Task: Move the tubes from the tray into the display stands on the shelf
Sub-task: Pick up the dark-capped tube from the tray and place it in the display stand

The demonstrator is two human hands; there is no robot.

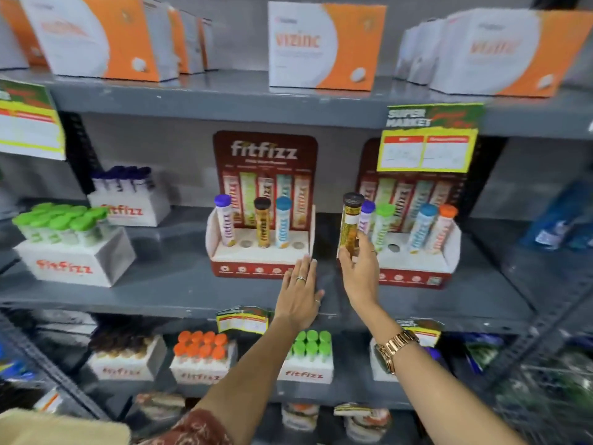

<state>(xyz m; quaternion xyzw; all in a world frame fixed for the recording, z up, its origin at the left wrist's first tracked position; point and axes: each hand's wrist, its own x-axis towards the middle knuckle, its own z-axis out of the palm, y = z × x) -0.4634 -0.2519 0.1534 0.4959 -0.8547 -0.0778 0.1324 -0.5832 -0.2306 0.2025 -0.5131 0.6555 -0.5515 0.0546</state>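
My right hand (361, 268) holds a yellow tube with a dark brown cap (349, 224) upright, just left of the right display stand (417, 264). That stand holds purple, green, blue and orange capped tubes, with one empty hole (394, 248) in the middle. My left hand (300, 289) lies flat on the shelf, fingers spread, touching the front right corner of the left display stand (256, 255). The left stand carries a purple, a brown and a blue capped tube and has two empty holes.
White fitfizz trays stand on the same shelf at left, one with green caps (61, 220), one with dark purple caps (123, 175). Below are trays with orange caps (202, 346) and green caps (313, 343). Orange-white boxes fill the top shelf. Price tags hang from shelf edges.
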